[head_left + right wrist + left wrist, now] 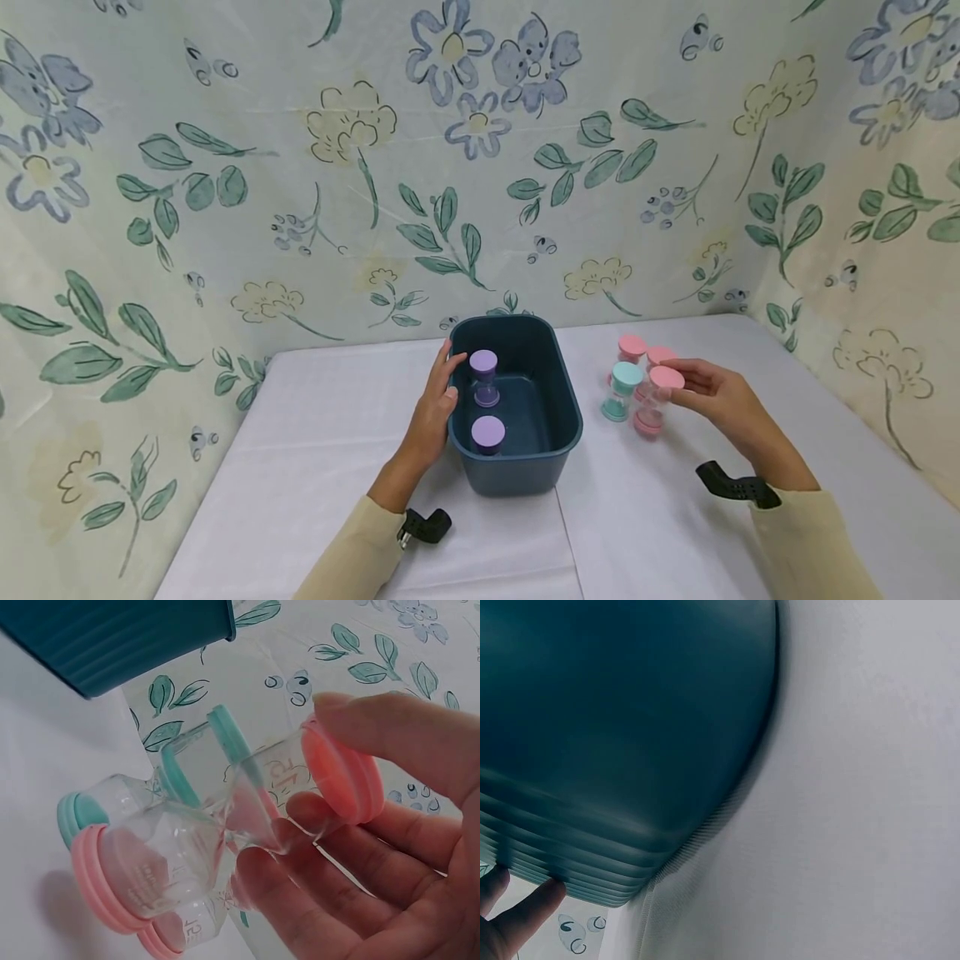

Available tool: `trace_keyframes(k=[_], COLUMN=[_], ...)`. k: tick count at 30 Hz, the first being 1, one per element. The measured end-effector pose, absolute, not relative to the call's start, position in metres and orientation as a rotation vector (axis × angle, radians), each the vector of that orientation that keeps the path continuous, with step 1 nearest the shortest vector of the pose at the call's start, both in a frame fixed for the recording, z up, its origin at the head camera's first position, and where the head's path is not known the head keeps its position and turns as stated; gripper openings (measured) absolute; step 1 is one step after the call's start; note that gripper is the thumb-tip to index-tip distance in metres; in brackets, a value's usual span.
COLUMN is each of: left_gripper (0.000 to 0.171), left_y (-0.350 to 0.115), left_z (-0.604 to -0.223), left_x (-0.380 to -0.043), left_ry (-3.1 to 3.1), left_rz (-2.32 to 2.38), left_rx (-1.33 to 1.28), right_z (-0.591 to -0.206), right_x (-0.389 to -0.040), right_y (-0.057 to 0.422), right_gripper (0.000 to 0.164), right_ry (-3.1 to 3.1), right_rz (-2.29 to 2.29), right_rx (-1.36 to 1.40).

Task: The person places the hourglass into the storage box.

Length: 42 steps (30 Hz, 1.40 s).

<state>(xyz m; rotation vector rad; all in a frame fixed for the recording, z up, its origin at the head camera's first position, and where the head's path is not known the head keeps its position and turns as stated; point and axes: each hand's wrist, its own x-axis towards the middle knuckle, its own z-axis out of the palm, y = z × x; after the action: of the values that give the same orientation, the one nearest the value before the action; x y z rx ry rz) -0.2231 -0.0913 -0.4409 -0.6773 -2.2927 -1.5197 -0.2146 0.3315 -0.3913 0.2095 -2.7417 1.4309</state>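
My right hand (pixel 716 400) holds a pink-capped hourglass sand timer (pixel 651 408), the thumb on its top cap and the fingers around its glass in the right wrist view. Beside it stand a teal-capped timer (pixel 617 400) and two more pink-capped timers, one pink timer (pixel 632 347) at the back and another pink timer (pixel 660 355) partly hidden by my fingers. My left hand (pixel 433 417) rests along the left wall of a dark blue bin (pixel 517 475), fingers extended against it. Inside the bin, a purple-capped timer (pixel 486 379) stands behind a second purple timer (pixel 488 432).
A white cloth covers the table (pixel 337 450). Floral fabric (pixel 480 167) hangs behind the table and along its sides. The bin stands mid-table, left of the timer cluster, with bare cloth between them.
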Motion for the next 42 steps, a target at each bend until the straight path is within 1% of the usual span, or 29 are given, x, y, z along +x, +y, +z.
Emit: trace_keyframes(k=[7, 14, 15, 23, 34, 42], left_gripper=[0.053, 0.052, 0.052, 0.053, 0.053, 0.054], left_y=[-0.091, -0.085, -0.085, -0.085, -0.087, -0.09], left_z=[-0.44, -0.402, -0.401, -0.402, -0.403, -0.433], left_x=[-0.224, -0.197, -0.197, -0.197, -0.197, -0.221], left_ry=[-2.296, -2.308, -2.307, -2.306, -2.308, -2.299], left_rz=[-1.516, -1.568, -1.565, -1.563, -1.544, -1.531], left_rx=[-0.662, -0.653, -0.655, -0.653, -0.675, -0.67], right_z=[-0.388, -0.381, -0.38, -0.369, -0.361, -0.358], right_x=[-0.214, -0.21, -0.21, -0.203, -0.197, -0.194], right_y=[0.33, 0.326, 0.325, 0.32, 0.312, 0.309], right_gripper=[0.062, 0.06, 0.061, 0.057, 0.059, 0.059], right_ry=[-2.724, -2.686, -2.681, -2.639, -2.635, -2.614], right_rz=[1.464, 1.494, 1.501, 1.528, 1.483, 1.486], right_rx=[0.219, 0.245, 0.247, 0.298, 0.254, 0.263])
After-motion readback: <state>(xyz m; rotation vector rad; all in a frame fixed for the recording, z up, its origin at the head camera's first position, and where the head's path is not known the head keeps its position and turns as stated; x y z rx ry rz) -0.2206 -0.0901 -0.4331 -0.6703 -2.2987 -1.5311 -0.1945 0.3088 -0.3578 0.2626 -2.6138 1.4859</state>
